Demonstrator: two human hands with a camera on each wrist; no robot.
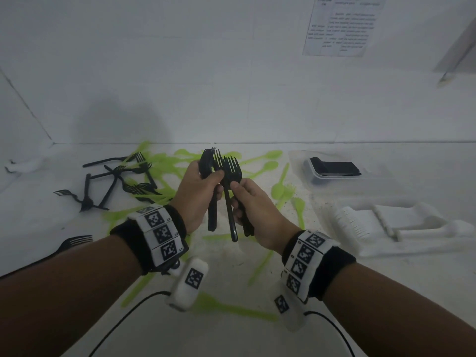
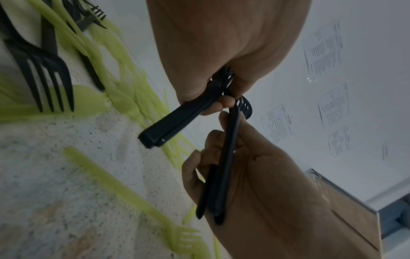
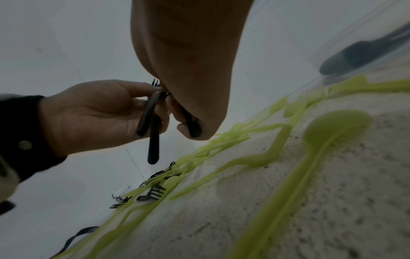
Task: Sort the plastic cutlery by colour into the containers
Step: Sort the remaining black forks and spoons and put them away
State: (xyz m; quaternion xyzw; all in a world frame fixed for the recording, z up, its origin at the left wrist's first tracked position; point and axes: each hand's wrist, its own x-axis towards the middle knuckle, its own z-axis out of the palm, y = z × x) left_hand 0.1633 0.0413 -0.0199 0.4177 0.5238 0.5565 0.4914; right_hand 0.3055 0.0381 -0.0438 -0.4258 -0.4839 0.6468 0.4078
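Above the middle of the table, my left hand (image 1: pixel 206 180) grips a bundle of black forks (image 1: pixel 212 215), tines up. Right beside it, my right hand (image 1: pixel 240 195) pinches more black forks (image 1: pixel 230 176) by their necks, handles hanging down. The two bundles touch at the tines. From the left wrist, the left hand's stack (image 2: pixel 165 127) points down-left while the right hand (image 2: pixel 261 175) holds its forks (image 2: pixel 221 166). Loose black forks (image 1: pixel 116 176) and green cutlery (image 1: pixel 278 189) lie scattered on the table.
A clear container (image 1: pixel 307 173) holding black cutlery stands at the back right. Nearer on the right is a white tray (image 1: pixel 417 251) with white cutlery. One black fork (image 1: pixel 74 242) lies near my left forearm. Walls close off the back and left.
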